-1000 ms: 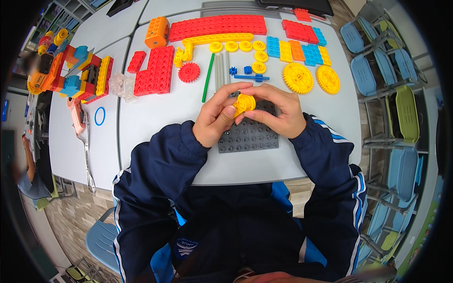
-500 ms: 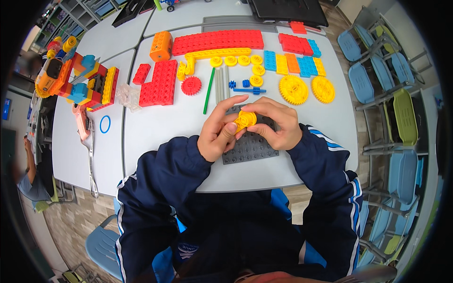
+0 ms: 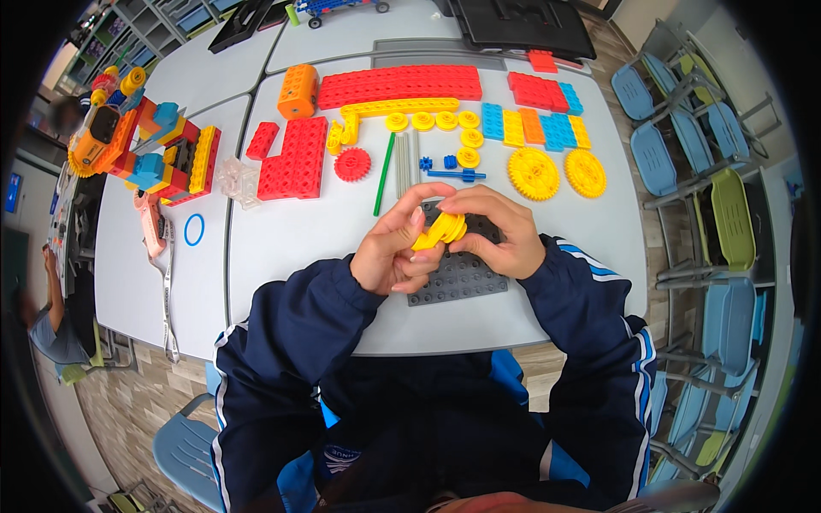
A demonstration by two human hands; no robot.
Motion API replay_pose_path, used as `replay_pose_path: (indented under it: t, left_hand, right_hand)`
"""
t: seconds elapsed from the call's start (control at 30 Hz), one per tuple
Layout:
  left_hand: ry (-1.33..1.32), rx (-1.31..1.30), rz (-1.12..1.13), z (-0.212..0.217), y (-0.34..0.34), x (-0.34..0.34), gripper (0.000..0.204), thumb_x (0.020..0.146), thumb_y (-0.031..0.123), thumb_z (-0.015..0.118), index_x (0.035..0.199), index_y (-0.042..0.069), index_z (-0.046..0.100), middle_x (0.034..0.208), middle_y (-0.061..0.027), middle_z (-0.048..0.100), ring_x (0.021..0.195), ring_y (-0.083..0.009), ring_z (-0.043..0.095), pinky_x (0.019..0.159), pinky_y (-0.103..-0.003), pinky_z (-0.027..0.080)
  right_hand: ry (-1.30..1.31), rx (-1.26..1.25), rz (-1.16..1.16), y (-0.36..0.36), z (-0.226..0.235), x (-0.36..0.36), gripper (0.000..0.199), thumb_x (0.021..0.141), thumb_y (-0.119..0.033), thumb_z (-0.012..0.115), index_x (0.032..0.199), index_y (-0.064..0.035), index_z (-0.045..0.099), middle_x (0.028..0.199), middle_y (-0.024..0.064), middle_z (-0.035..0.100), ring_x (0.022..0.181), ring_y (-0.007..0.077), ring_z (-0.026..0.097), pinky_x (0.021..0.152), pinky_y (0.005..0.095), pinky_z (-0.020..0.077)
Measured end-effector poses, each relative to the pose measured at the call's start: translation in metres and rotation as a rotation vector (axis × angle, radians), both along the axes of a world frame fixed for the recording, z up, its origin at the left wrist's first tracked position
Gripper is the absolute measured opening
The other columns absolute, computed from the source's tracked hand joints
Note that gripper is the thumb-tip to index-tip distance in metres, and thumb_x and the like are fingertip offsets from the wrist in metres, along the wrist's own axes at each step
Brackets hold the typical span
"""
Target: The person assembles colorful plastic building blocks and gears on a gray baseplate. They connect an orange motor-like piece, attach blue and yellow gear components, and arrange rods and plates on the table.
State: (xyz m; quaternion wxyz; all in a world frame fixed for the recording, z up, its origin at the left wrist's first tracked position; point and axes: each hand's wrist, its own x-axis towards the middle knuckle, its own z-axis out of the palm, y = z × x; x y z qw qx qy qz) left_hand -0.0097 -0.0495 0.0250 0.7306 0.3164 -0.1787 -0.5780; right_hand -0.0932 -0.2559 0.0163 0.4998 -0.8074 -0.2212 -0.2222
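Note:
Both my hands meet above a dark grey studded baseplate (image 3: 462, 282), which they partly cover. Between them is a yellow plastic building piece (image 3: 441, 231) with a ridged, pulley-like round end. My left hand (image 3: 385, 253) grips its narrower end with bent fingers and thumb. At the round end, the thumb and fingers of my right hand (image 3: 506, 232) pinch the rim. My fingers hide part of the piece. Just beyond lie a blue axle (image 3: 457, 174), grey rods (image 3: 404, 162), a green rod (image 3: 384, 175) and small yellow pulley wheels (image 3: 468, 157).
Large yellow gears (image 3: 534, 174) lie at the right, with coloured bricks (image 3: 531, 126) behind them. Red bricks (image 3: 292, 159) and a red gear (image 3: 352, 164) are left of the rods. A built brick model (image 3: 145, 145) stands far left, near a blue ring (image 3: 195, 229).
The yellow piece has turned between my hands, so its round end now shows edge-on and its narrow end points lower left. My left fingers have curled further under it.

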Motion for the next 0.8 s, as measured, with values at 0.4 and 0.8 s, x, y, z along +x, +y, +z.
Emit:
replay_pose_path:
  t: [0.4, 0.8]
  left_hand:
    - [0.113, 0.113, -0.119, -0.008, -0.001, 0.016, 0.040, 0.109, 0.037, 0.035, 0.144, 0.018, 0.036, 0.068, -0.0010, 0.038, 0.045, -0.0052, 0.026, 0.037, -0.020, 0.030]
    - [-1.350, 0.198, 0.358, -0.002, 0.000, -0.009, 0.041, 0.097, 0.008, 0.059, 0.137, 0.001, 0.051, 0.085, -0.0118, 0.068, 0.065, -0.0145, 0.066, 0.060, -0.025, 0.049]
  right_hand:
    - [0.222, 0.049, 0.032, 0.003, 0.011, -0.003, 0.028, 0.078, 0.012, 0.067, 0.103, -0.0025, 0.066, 0.095, 0.0088, 0.060, 0.085, 0.0217, 0.062, 0.078, 0.0300, 0.0502]
    - [0.333, 0.305, 0.067, -0.002, 0.008, -0.004, 0.025, 0.083, 0.005, 0.069, 0.106, -0.0022, 0.065, 0.098, 0.0049, 0.061, 0.080, 0.0128, 0.056, 0.077, 0.0253, 0.0473]
